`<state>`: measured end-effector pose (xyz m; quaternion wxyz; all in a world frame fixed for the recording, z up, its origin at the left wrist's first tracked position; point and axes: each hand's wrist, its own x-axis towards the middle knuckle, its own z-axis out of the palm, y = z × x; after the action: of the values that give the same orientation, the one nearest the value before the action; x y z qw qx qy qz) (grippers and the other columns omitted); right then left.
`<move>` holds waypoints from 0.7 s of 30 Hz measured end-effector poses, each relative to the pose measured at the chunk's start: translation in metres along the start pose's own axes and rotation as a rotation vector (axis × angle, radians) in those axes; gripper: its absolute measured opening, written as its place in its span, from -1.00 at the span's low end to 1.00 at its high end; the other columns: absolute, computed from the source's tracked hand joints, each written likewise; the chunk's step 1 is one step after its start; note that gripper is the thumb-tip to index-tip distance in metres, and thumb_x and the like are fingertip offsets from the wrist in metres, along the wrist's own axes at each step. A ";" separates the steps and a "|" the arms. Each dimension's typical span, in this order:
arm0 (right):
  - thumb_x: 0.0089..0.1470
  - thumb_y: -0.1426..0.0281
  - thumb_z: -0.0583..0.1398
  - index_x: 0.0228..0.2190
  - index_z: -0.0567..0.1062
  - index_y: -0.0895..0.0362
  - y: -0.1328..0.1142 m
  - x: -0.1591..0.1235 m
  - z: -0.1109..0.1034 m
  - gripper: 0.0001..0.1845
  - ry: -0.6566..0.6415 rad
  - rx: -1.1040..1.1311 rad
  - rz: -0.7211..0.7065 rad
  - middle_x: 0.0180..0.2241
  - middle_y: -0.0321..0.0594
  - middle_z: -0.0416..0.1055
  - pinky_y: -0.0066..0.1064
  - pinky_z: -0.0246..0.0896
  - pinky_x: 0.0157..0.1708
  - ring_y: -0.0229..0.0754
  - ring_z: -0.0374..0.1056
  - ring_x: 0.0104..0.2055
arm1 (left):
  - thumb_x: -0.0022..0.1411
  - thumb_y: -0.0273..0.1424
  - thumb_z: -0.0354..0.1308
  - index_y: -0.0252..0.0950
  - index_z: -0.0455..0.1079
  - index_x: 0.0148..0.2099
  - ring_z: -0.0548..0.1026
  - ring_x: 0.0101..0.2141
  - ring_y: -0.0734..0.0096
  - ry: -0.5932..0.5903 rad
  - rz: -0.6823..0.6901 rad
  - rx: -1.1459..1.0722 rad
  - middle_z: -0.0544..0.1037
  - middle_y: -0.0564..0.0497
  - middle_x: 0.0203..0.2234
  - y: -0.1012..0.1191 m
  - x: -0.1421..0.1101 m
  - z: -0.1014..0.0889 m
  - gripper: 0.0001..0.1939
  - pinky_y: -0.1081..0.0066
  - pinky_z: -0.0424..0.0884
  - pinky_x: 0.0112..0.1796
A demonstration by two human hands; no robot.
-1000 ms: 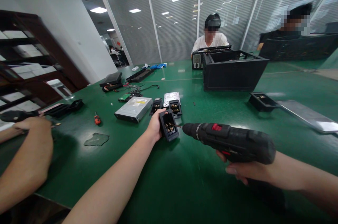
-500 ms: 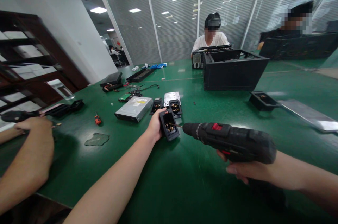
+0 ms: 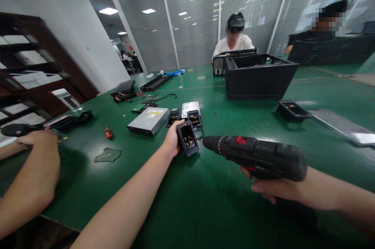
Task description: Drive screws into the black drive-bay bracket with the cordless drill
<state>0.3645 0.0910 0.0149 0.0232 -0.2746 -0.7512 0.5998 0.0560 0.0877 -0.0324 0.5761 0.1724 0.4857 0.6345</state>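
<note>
My left hand point(image 3: 172, 139) is closed around the left side of a small black box point(image 3: 191, 150), tilted up above the green table, with brass-coloured pieces inside its open face. In my right hand point(image 3: 272, 189) is a black cordless drill point(image 3: 254, 157) with red switches, held level and pointing left. The drill's thin bit reaches into the open face of the box; whether its tip touches a brass piece I cannot tell. Just behind the held box lie a similar black box point(image 3: 194, 118), another one point(image 3: 174, 117) and a silver hard drive point(image 3: 190, 107).
An optical drive point(image 3: 149, 120), an orange screwdriver point(image 3: 108, 133) and a dark flat scrap point(image 3: 108, 154) lie left. A co-worker's arm point(image 3: 38, 163) reaches in at far left. A black computer case point(image 3: 258, 81) stands at the back, a person point(image 3: 233, 42) behind it. Another black box point(image 3: 293, 111) sits right.
Almost nothing differs. Both hands, the held box and the drill keep their places, with only a very slight shift of the view.
</note>
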 end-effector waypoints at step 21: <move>0.00 0.32 0.24 -0.29 0.37 0.10 -0.001 0.002 -0.002 -0.78 -0.005 0.031 -0.002 -0.49 -0.39 0.33 -0.41 0.35 -0.47 -0.26 0.34 -0.51 | -0.02 -0.16 0.17 -0.33 0.46 -0.30 0.51 -0.48 0.19 -0.023 0.006 -0.002 0.56 -0.08 -0.47 -0.003 0.007 -0.007 -0.66 0.19 0.43 -0.40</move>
<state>0.3634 0.0931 0.0156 0.0260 -0.2719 -0.7423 0.6119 0.0502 0.0908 -0.0404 0.5799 0.1804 0.4777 0.6348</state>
